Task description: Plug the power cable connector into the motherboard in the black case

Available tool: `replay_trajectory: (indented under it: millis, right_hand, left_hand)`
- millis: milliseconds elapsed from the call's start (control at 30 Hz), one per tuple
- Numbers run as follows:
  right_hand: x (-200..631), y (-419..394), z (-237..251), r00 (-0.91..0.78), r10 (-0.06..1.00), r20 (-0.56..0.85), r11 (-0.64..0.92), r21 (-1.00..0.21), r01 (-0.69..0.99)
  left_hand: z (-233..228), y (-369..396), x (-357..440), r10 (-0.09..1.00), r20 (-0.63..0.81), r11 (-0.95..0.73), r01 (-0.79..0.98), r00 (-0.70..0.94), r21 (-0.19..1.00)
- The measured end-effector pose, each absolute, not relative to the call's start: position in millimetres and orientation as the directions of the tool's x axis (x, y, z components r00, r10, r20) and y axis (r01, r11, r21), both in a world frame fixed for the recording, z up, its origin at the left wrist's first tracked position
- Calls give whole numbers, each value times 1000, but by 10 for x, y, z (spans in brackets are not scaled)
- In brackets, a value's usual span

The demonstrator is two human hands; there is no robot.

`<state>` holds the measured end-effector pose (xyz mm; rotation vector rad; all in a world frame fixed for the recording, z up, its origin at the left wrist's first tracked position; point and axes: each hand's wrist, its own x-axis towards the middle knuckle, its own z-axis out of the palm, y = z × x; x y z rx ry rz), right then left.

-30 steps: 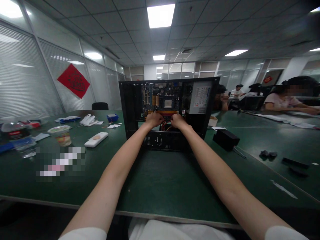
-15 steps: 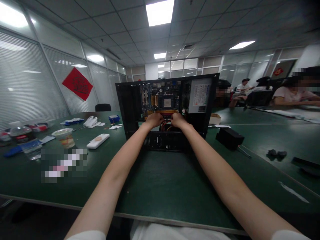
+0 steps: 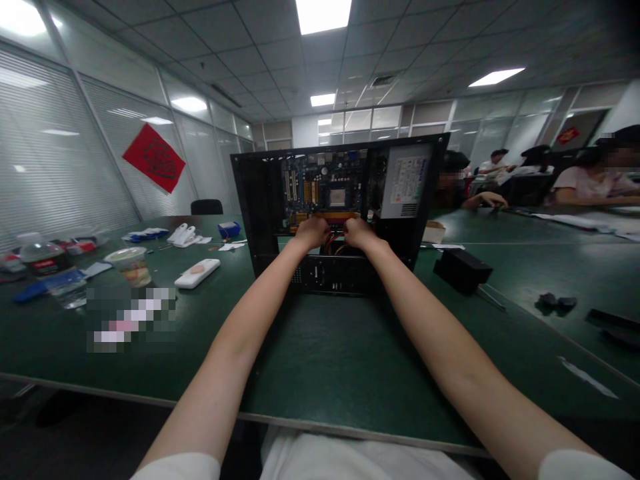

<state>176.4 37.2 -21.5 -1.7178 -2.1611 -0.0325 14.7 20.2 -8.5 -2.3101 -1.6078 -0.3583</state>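
An open black computer case [image 3: 241, 200] stands upright on the green table in front of me, its inside facing me. Fixed in it is a motherboard [image 3: 350, 175] with a square processor socket and several slots. Both my hands reach into the lower part of the case. My left hand [image 3: 313, 232] is closed at the left end of the orange and red memory slots [image 3: 338, 217]; my right hand [image 3: 359, 233] is closed at their right end. Whatever the fingertips grip is hidden. Loose cables [image 3: 336, 245] hang between the hands. A power supply [image 3: 404, 181] fills the upper right corner.
On the left lie a white power bank [image 3: 197, 273], a plastic cup [image 3: 131, 268] and a water bottle [image 3: 43, 257]. To the right are a black box [image 3: 463, 269], a screwdriver [image 3: 493, 297] and small black parts [image 3: 556, 303]. Other people [image 3: 593, 180] sit beyond.
My view has tilted slightly. Both hands stay at the memory slots with hardly any movement. Behind the case on the right, another person's hand has come out over the table.
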Motion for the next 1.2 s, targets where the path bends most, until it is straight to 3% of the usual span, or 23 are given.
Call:
replay_trajectory:
  millis: [733, 933, 1200]
  right_hand:
    - [1781, 306, -190, -195, 933, 304, 258, -185, 948]
    - [1766, 340, -254, -198, 926, 322, 252, -134, 958]
    - [1800, 247, -324, -219, 925, 311, 265, -114, 957]
  left_hand:
    - [-53, 195, 150, 839, 390, -335, 925, 378, -177]
    - [-86, 171, 188, 847, 400, -320, 937, 349, -139]
    - [-141, 113, 258, 818, 379, -398, 902, 432, -170]
